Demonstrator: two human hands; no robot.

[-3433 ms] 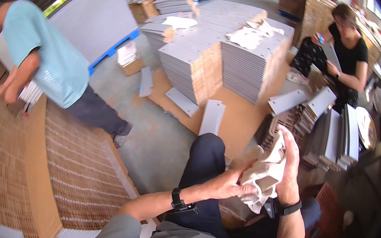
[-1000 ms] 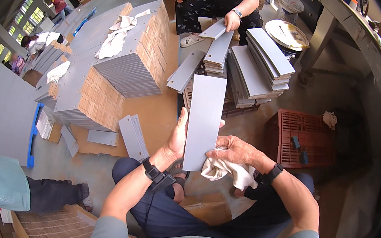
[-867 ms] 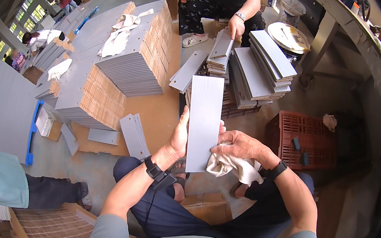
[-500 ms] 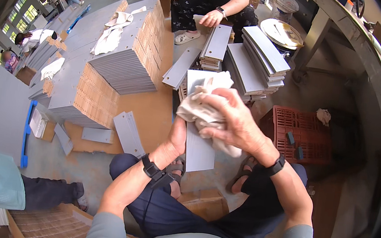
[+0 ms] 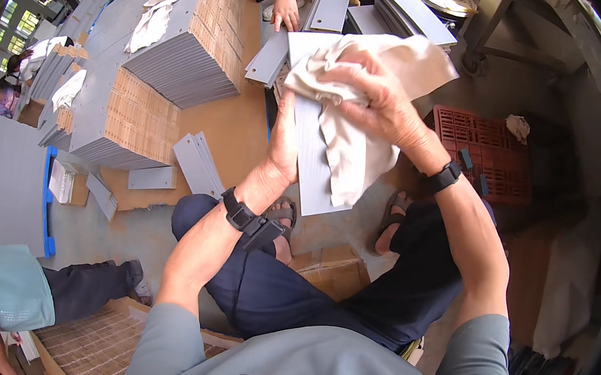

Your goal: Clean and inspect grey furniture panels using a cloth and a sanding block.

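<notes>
A flat, light grey board (image 5: 312,166) is held out in front of me, one end pointing toward my knees. My left hand (image 5: 286,140) grips its left edge, the fingers mostly hidden behind it. Bunched in my right hand (image 5: 379,98) is a cream cloth (image 5: 362,154), pressed against the board's upper face. One part of the cloth flares out to the right and another hangs down over the board's right side. Beyond the board, a co-worker's hand (image 5: 286,13) reaches down beside a grey strip with a hole (image 5: 268,62).
Tall stacks of grey boards (image 5: 204,53) stand at left, with cloths (image 5: 158,13) on top. More boards (image 5: 415,11) are piled ahead. A red plastic crate (image 5: 466,137) lies to the right, a cardboard box (image 5: 332,267) between my feet. Another person (image 5: 7,285) is at lower left.
My right hand's cloth has gone from a bunched wad to spread out, flaring right and downward. The co-worker's hand has moved down toward the strips. The whole view has shifted slightly.
</notes>
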